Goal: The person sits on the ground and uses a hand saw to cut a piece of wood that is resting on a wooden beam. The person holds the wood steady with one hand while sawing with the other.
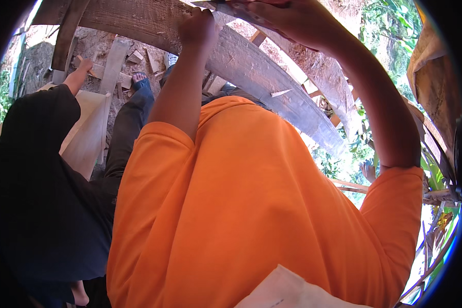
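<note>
At the top edge, my left hand (pixel 199 30) is closed in a fist just above a broad, weathered wooden plank (pixel 251 69). What it grips, if anything, is hidden by the fingers. Right of it, my right hand (pixel 285 19) is bent around a dark, long, narrow thing that runs toward the left hand. Its kind does not show, as the frame cuts it off. A thin pale edge (pixel 203 2) shows above the left fist. The plank slants from upper left to lower right beneath both hands.
A person in black (pixel 46 195) sits close on my left, one hand (pixel 85 65) at a small wood strip. Light boards (pixel 84 133) stand beside them. Wood scraps (pixel 135 56) litter the dirt. Brown sheeting (pixel 434 77) and green leaves (pixel 395 20) are at right.
</note>
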Demonstrator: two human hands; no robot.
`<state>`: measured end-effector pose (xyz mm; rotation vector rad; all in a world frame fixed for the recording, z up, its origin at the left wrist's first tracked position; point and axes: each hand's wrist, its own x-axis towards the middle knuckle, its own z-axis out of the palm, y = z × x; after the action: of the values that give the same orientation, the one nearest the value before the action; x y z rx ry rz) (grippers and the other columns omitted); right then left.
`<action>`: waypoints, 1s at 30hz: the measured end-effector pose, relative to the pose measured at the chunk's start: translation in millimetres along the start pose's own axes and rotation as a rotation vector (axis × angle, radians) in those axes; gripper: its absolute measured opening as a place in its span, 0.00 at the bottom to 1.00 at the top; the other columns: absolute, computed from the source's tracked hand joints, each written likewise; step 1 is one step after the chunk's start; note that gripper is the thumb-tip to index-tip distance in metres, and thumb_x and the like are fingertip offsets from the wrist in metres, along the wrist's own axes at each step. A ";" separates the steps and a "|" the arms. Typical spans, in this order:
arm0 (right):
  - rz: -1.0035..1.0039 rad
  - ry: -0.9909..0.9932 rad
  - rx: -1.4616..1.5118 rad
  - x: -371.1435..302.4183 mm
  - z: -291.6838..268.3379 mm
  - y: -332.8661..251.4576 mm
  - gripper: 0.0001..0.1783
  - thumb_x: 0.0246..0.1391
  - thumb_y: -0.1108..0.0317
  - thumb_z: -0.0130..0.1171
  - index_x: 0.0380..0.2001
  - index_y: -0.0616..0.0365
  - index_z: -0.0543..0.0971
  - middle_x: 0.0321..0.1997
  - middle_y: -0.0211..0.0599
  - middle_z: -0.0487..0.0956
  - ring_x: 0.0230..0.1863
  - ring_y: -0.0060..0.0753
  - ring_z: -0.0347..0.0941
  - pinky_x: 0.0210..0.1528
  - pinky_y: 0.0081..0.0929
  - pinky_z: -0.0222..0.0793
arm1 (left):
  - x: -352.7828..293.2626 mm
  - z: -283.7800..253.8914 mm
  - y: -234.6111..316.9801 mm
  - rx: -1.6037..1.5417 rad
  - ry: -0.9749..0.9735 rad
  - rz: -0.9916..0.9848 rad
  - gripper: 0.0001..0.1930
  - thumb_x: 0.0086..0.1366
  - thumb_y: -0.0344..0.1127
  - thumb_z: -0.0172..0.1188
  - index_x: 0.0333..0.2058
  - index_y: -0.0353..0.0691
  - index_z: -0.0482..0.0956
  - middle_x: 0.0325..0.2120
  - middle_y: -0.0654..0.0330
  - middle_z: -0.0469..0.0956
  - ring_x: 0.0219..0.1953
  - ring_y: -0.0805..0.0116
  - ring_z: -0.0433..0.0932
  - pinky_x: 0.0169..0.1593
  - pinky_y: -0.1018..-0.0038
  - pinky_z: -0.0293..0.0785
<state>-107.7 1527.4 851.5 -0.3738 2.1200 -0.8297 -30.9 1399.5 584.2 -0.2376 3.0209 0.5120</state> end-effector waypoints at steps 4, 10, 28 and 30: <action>0.189 0.173 -0.113 109.0 40.0 34.9 0.15 0.57 0.66 0.56 0.38 0.63 0.86 0.26 0.49 0.83 0.27 0.40 0.81 0.30 0.38 0.76 | 2.6 19.0 24.0 -0.145 0.081 0.098 0.30 0.55 0.52 0.75 0.50 0.40 0.78 0.42 0.52 0.81 0.48 0.48 0.82 0.49 0.53 0.80; 0.113 0.041 -0.140 100.1 24.2 25.7 0.14 0.61 0.63 0.58 0.38 0.60 0.87 0.20 0.37 0.79 0.16 0.26 0.71 0.18 0.30 0.66 | 0.4 26.4 2.4 -0.111 0.167 -0.046 0.12 0.63 0.36 0.59 0.40 0.35 0.81 0.32 0.43 0.83 0.36 0.44 0.85 0.38 0.46 0.80; 0.176 0.079 -0.172 141.4 43.7 53.9 0.19 0.61 0.57 0.65 0.49 0.58 0.86 0.31 0.41 0.86 0.25 0.30 0.78 0.27 0.34 0.74 | 12.8 23.7 14.7 -0.205 -0.021 -0.046 0.12 0.62 0.35 0.58 0.41 0.35 0.81 0.34 0.40 0.82 0.34 0.42 0.84 0.38 0.50 0.81; 0.179 0.015 -0.322 175.1 54.5 56.6 0.19 0.60 0.58 0.64 0.49 0.58 0.86 0.27 0.38 0.84 0.19 0.27 0.75 0.20 0.32 0.70 | 12.3 38.6 12.8 -0.128 0.082 0.000 0.12 0.63 0.35 0.58 0.41 0.36 0.81 0.38 0.40 0.82 0.33 0.43 0.84 0.36 0.51 0.82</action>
<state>-174.2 1455.4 686.5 -0.3379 2.2654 -0.3901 -43.6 1422.5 550.8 -0.2719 3.0696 0.7140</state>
